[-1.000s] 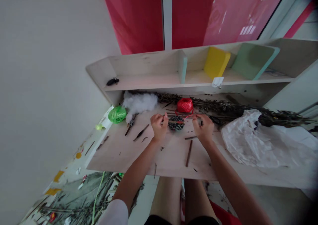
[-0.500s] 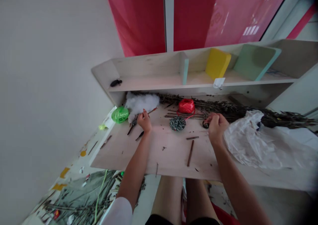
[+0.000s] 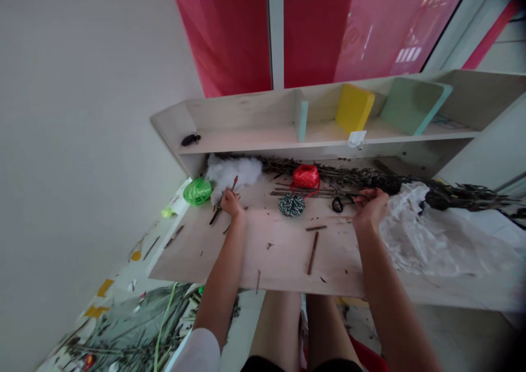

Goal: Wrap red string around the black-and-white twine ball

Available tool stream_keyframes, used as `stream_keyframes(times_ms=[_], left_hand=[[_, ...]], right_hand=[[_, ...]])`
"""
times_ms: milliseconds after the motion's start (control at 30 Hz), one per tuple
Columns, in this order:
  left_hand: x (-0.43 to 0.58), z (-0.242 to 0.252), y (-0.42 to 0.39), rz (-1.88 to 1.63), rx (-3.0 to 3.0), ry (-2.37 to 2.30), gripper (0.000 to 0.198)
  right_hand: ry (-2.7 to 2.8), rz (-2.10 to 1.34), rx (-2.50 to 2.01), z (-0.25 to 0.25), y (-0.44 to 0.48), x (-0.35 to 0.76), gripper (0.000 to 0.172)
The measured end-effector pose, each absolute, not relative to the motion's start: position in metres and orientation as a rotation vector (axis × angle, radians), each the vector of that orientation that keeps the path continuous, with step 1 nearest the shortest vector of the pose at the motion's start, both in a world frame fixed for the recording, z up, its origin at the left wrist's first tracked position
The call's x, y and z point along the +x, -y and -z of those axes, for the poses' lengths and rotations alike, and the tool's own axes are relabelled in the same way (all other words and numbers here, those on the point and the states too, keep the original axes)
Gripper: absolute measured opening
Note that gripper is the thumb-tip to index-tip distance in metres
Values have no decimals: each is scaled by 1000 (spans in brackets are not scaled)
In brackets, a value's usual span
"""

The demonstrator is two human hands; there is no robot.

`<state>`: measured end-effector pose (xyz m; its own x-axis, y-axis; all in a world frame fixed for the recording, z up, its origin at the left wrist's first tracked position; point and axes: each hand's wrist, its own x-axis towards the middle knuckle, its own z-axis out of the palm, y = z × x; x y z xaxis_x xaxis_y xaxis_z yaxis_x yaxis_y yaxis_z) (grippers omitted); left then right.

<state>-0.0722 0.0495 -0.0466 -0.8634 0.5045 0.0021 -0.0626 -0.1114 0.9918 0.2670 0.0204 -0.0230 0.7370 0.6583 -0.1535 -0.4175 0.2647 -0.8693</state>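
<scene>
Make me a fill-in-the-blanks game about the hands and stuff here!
1. The person's left hand holds a thin brown stick with a ____ tip.
2. In the picture, the crumpled white plastic bag lies to the ____ of the person's right hand.
3. Between two pale-green panels on the pale wooden shelf stands a ____ one.
4. The glossy plastic twine ball beside the fluffy white stuffing is ____.

Missing words: red; right; yellow; green.

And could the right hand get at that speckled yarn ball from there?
Probably yes: nothing covers the speckled yarn ball, and only low things, such as the black loop, lie between it and the right hand, easily reached over.
</scene>
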Motion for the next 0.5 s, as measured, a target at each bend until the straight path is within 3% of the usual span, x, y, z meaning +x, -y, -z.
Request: stream_keyframes(times_ms=[233, 500], left_hand=[[-81, 30, -43, -2065, 229, -1694, 23], [-120, 18, -31, -2095, 256, -1745, 22]], right_hand=[[336, -754, -1075, 36, -25, 285, 25], [190, -887, -1066, 25, -22, 273, 15]])
